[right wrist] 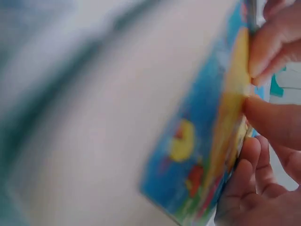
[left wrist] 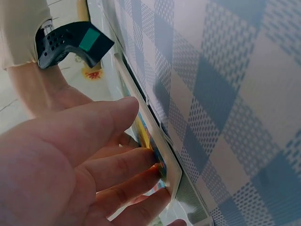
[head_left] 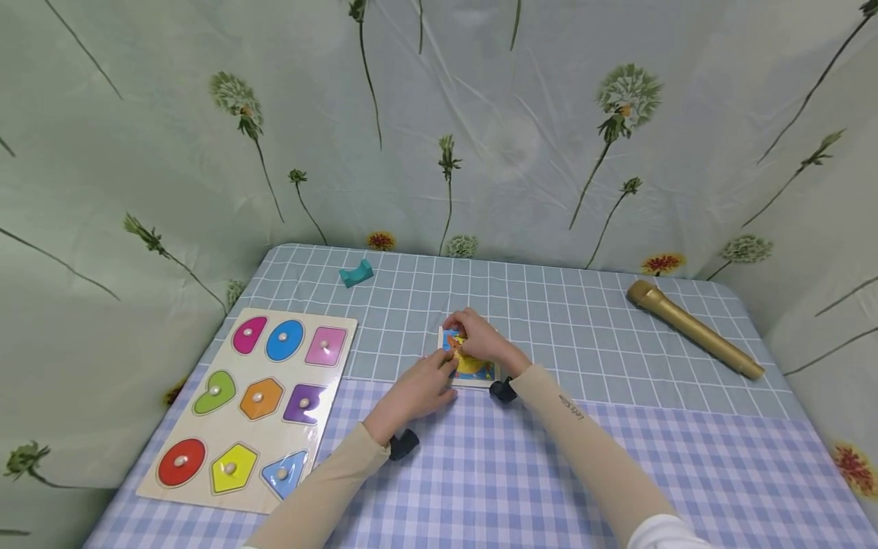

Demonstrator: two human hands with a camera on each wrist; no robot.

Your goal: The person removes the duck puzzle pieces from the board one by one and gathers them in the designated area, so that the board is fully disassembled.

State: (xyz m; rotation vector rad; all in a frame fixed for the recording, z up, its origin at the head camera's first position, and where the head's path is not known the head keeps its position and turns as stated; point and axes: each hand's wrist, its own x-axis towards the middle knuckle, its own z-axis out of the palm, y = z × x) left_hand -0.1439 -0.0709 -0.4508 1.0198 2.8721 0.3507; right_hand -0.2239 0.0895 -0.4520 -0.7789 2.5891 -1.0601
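A small picture puzzle (head_left: 482, 370) in a pale wooden frame lies near the middle of the table. Its picture is blue with a large yellow figure; the hands cover much of it. My right hand (head_left: 476, 338) bends over its far left part. In the right wrist view the thumb (right wrist: 275, 120) and a fingertip touch the yellow area close together; whether they pinch a piece is hidden. At the near left side is my left hand (head_left: 420, 389). Its fingers (left wrist: 124, 167) reach fairly straight to the puzzle's edge, with the thumb held apart from them.
To the left lies a wooden shape board (head_left: 264, 499) with several coloured knobbed pieces. A teal curved block (head_left: 357, 274) sits at the back left. On the right a gold microphone (head_left: 693, 328) lies slantwise. A fabric backdrop (head_left: 507, 145) rises behind the table.
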